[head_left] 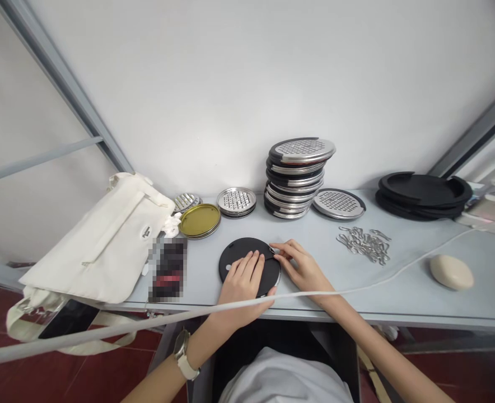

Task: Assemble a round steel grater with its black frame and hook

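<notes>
A round black disc (pixel 238 253) lies near the front edge of the grey table, with a silvery metal rim showing along its right side. My left hand (pixel 242 282) rests on top of it with fingers stretched flat and the thumb out by the lower right rim. At the disc's upper right edge, the thumb and forefinger of my right hand (pixel 298 264) pinch a small metal hook (pixel 272 251), partly hidden by the fingertips. A loose pile of similar metal hooks (pixel 364 244) lies to the right of my right hand.
Behind stand a tall stack of round graters (pixel 300 150), a single grater (pixel 339 204), metal grater discs (pixel 236 200), a golden lid (pixel 200 219) and black round holders (pixel 426 193). A white bag (pixel 100 240) sits left, a cream oval object (pixel 452 272) right. A white cable (pixel 146 323) crosses in front.
</notes>
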Demonstrator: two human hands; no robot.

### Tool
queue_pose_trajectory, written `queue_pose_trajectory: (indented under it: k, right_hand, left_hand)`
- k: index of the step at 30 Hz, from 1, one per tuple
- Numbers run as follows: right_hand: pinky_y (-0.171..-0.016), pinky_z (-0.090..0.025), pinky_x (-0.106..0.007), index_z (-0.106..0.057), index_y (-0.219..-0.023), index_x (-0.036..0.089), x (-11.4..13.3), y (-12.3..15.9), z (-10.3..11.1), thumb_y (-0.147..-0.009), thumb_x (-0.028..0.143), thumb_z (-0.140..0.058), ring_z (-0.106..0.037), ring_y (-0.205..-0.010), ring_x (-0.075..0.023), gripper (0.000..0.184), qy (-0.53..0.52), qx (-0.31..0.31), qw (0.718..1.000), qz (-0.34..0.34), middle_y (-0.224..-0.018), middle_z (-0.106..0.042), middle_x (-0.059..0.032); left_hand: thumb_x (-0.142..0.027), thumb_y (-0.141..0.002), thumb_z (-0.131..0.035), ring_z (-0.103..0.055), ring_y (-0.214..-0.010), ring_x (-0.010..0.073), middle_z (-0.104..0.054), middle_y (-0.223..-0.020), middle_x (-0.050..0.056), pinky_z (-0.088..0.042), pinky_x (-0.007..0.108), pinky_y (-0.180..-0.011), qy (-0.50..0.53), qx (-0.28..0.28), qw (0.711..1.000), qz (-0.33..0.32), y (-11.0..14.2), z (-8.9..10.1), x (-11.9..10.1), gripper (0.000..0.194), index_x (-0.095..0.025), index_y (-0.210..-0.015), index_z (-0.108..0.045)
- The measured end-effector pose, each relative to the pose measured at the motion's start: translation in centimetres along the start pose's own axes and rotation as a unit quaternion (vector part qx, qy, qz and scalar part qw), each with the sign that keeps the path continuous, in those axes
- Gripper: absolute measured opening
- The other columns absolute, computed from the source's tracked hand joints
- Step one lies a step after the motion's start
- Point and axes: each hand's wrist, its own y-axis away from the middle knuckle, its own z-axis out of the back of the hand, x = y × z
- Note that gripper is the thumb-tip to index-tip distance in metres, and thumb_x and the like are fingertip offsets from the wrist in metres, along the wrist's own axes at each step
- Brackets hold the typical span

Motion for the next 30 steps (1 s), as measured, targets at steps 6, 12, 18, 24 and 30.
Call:
queue_pose_trajectory:
  k: [6,12,18,24,30]
  right_hand:
    - [-0.078,-0.052,-0.037,-0.057,-0.120,0.018,-0.08,0.07,-0.03,-0.093,0.019,-0.046,-0.060,-0.076,-0.0192,0.029,-0.001,-0.001,1.000,-0.014,-0.089,-0.055,-0.0071]
    - [-0.077,-0.052,-0.037,-0.058,-0.118,0.017,-0.27,0.03,-0.17,-0.093,0.020,-0.046,-0.060,-0.077,-0.0197,0.028,0.001,-0.007,1.000,-0.013,-0.089,-0.057,-0.0075]
    - [-0.073,-0.052,-0.035,-0.060,-0.112,0.020,-0.06,0.02,0.00,-0.093,0.021,-0.046,-0.060,-0.073,-0.0197,0.023,0.006,-0.015,1.000,-0.011,-0.087,-0.059,-0.0059]
    - [-0.075,-0.052,-0.036,-0.060,-0.111,0.021,0.04,0.00,0.00,-0.093,0.021,-0.046,-0.060,-0.077,-0.0199,0.023,0.006,-0.017,1.000,-0.005,-0.089,-0.058,-0.0064]
    - [-0.076,-0.053,-0.036,-0.059,-0.114,0.021,-0.07,0.04,-0.02,-0.093,0.021,-0.047,-0.061,-0.076,-0.0182,0.024,0.003,-0.012,1.000,-0.016,-0.096,-0.060,-0.0076]
  left_hand:
    - [-0.037,-0.087,-0.051,-0.047,-0.127,0.0304,-0.051,-0.136,0.019,-0.041,0.044,-0.102,-0.004,-0.002,1.000,0.001,0.03,-0.03,0.03,0.056,-0.005,-0.133,-0.048]
    - [-0.037,-0.087,-0.051,-0.047,-0.127,0.0305,-0.051,-0.136,0.019,-0.042,0.044,-0.101,-0.005,0.002,1.000,0.002,-0.03,-0.01,0.03,0.056,-0.005,-0.133,-0.048]
    - [-0.036,-0.087,-0.051,-0.046,-0.127,0.0302,-0.050,-0.137,0.019,-0.041,0.045,-0.103,-0.005,0.012,1.000,0.007,0.05,0.16,-0.06,0.056,-0.005,-0.134,-0.046]
    - [-0.037,-0.087,-0.052,-0.046,-0.128,0.0303,-0.050,-0.137,0.018,-0.041,0.044,-0.103,-0.005,0.013,1.000,0.010,-0.03,0.21,-0.07,0.057,-0.006,-0.134,-0.046]
    - [-0.037,-0.087,-0.051,-0.046,-0.128,0.0294,-0.050,-0.137,0.018,-0.040,0.044,-0.103,-0.002,0.009,1.000,0.008,0.04,0.08,-0.03,0.056,-0.007,-0.134,-0.047]
